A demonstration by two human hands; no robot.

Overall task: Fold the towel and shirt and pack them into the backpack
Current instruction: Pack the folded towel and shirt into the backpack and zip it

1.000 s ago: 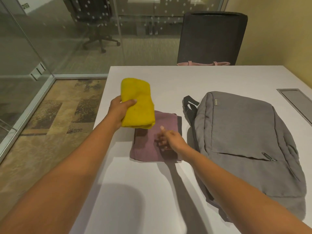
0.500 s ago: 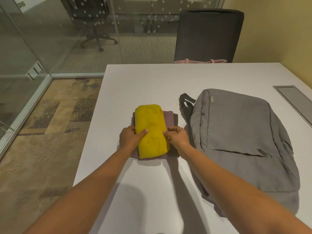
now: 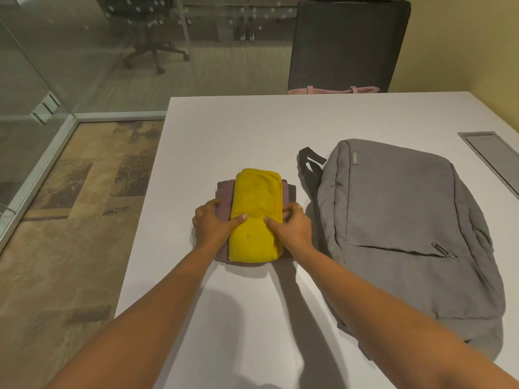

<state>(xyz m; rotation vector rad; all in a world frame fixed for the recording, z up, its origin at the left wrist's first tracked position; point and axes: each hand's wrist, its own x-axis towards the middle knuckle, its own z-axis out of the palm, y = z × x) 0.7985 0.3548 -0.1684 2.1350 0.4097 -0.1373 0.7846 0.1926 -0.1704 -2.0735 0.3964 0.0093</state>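
Left hand (image 3: pixel 212 226) and right hand (image 3: pixel 292 229) clasp the shirt's (image 3: pixel 223 192) sides, thumbs pinning the folded towel (image 3: pixel 257 209) stacked on it, just left of the backpack (image 3: pixel 407 220), likely so both lift as one bundle.

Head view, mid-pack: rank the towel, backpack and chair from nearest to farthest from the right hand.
1. Towel: under the right hand, gripped at its right edge.
2. Backpack: just to the hand's right, lying flat.
3. Chair: beyond the far edge of the table.
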